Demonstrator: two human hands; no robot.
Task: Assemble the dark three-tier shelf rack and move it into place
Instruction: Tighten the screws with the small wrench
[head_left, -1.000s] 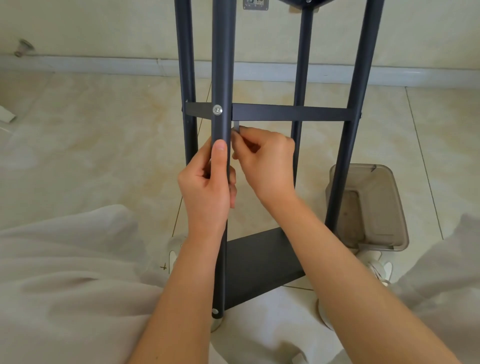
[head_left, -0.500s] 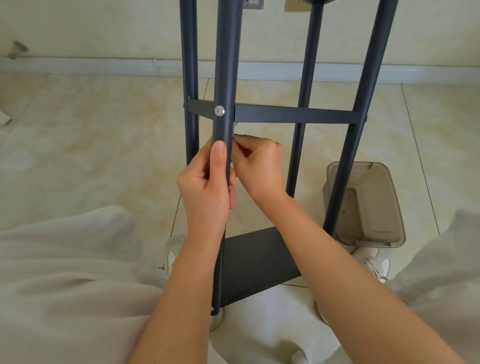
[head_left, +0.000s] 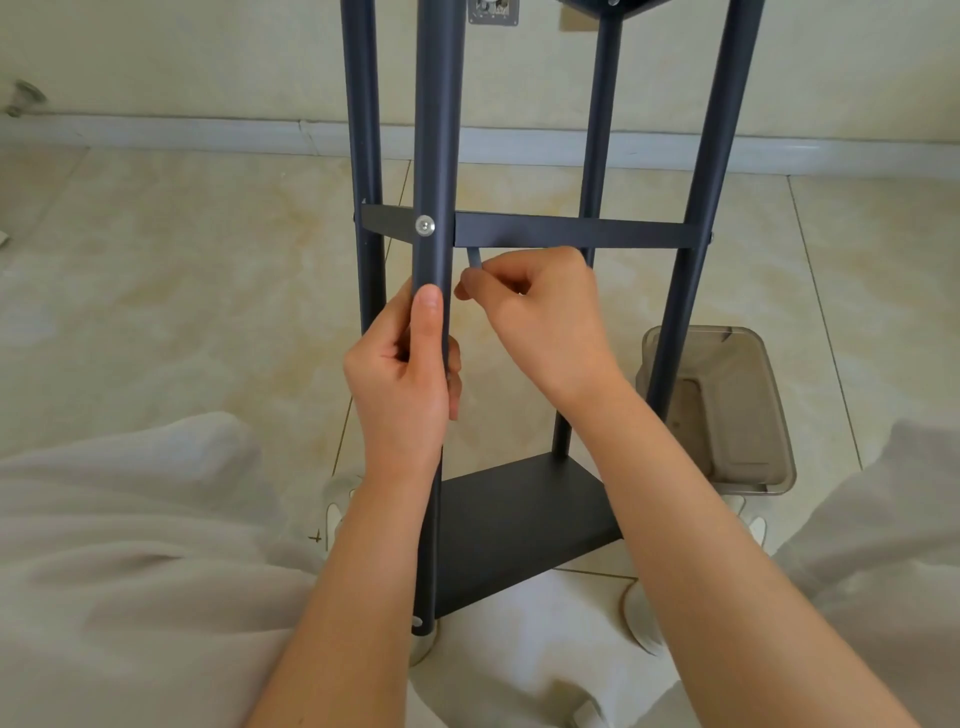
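**shelfnoob:** Where's the rack at here? Looks mostly built to me.

**tilefloor_guy:** Pretty much. The rack (head_left: 670, 322) stands upright on the tiled floor (head_left: 156, 312) between the person's knees, with the posts vertical. The bottom shelf (head_left: 519, 519) and middle shelf (head_left: 571, 232) are on, and a bit of the top one peeks in at the frame's edge. My guess is they're on screw tightening and it's not moved into place yet.

**shelfnoob:** What are the hands doing?

**tilefloor_guy:** The left hand (head_left: 400, 384) is wrapped round the near post (head_left: 436, 130), fingers (head_left: 454, 374) curled behind it and thumb laid straight up the front. The right hand (head_left: 545, 322) is just beside it on the right, pinching a small grey key (head_left: 474, 258). I think it's a hex key, but it's thin and hard to tell. Its free end pokes up to just under the middle shelf's front edge.

**shelfnoob:** And the screw?

**tilefloor_guy:** The silver screw (head_left: 425, 225) sits on the front face of that post, right where the middle shelf meets it. That's up and left of the key's tip, just above the left thumb. The post runs vertical but the screw head faces the person. So my read is the key has to come round in front of the post and go in head-on, not from below. The right hand has the tool and is near. The left one just steadies the post.

**shelfnoob:** Anything else around?

**tilefloor_guy:** A clear plastic bin (head_left: 727, 415) on the floor by the right-hand post, apart from both hands.
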